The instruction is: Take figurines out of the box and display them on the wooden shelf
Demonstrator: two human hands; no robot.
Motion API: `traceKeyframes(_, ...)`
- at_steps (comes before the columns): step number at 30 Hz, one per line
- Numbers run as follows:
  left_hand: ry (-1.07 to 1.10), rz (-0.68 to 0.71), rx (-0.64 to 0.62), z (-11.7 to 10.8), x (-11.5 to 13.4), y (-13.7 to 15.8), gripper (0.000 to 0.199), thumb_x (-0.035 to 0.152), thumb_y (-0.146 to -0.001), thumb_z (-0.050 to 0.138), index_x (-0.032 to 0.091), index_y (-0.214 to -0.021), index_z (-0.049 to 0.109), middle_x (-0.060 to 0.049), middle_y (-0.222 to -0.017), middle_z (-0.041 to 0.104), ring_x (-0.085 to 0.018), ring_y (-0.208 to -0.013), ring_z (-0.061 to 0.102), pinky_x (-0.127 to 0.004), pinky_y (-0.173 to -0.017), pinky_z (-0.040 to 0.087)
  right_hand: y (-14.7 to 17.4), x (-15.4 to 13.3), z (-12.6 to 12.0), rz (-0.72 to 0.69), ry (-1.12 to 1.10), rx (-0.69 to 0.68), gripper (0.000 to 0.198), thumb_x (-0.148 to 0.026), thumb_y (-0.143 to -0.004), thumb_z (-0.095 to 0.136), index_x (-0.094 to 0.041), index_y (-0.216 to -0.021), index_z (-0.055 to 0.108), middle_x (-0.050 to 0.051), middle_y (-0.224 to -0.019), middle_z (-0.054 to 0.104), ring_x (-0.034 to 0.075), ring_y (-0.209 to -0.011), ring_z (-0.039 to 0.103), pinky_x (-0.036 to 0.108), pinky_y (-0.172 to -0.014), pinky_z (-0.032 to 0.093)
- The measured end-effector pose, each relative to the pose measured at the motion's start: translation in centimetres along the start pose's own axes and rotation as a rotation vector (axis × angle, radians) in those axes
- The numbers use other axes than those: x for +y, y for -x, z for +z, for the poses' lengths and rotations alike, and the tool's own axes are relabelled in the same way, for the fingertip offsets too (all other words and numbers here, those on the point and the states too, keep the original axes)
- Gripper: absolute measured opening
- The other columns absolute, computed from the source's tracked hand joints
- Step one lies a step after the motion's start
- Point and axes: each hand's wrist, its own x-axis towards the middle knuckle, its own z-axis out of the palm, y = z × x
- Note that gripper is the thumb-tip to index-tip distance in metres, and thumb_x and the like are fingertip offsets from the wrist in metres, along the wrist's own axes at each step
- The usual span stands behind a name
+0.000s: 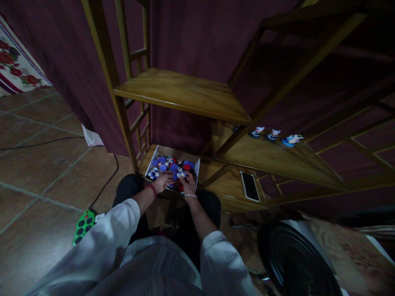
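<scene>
A shallow white box (198,166) full of small figurines with round purple, blue and red bases stands on the lowest wooden shelf in front of me. Over its front part my right hand (189,184) has its fingers closed around a small white-and-blue figurine (181,174). Beside it, my left hand (163,182) reaches in over the front edge, fingers stretched out, by the other figurines (162,167). Whether its fingertips touch the held figurine is too small to tell.
Several figurines (273,135) stand in a row on the middle shelf (277,160) to the right. Below them lies a white tray-like object with a dark face (250,187). An upper shelf (185,90) juts out above the box. A black round stool (296,259) and green pad (84,227) are nearby.
</scene>
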Motion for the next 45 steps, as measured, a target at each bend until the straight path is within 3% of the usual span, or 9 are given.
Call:
traceKeyframes(10,0.027,0.024,-0.004,-0.5,-0.4,-0.4,0.017,0.001,-0.068,0.059,0.013,-0.079,0.052,-0.001,-0.064,0.06,-0.012,-0.063,0.06,-0.034,-0.076,0.05,0.2,-0.6,0.4,0.072,0.055,0.107,0.048,-0.039,-0.054,0.068,-0.018,-0.095,0.057,0.001,-0.076,0.063,0.014,-0.067,0.057,0.029,-0.065,0.047)
traceKeyframes(19,0.068,0.084,-0.111,-1.2,-0.9,-0.6,0.018,0.008,-0.06,0.07,0.011,-0.071,0.056,-0.002,-0.067,0.062,-0.014,-0.068,0.061,-0.038,-0.08,0.048,0.3,-0.7,0.1,0.088,0.045,0.032,0.048,-0.042,-0.057,0.066,-0.02,-0.099,0.06,-0.001,-0.074,0.063,0.013,-0.064,0.055,0.027,-0.062,0.046)
traceKeyframes(45,0.016,0.063,-0.063,-0.9,-0.5,-0.4,0.018,0.014,-0.059,0.073,0.009,-0.066,0.057,-0.003,-0.063,0.062,-0.012,-0.063,0.06,-0.034,-0.076,0.049,0.3,-0.7,0.1,-0.006,0.113,-0.002,0.037,-0.035,-0.059,0.065,-0.018,-0.092,0.06,0.0,-0.079,0.062,0.014,-0.073,0.056,0.029,-0.074,0.044)
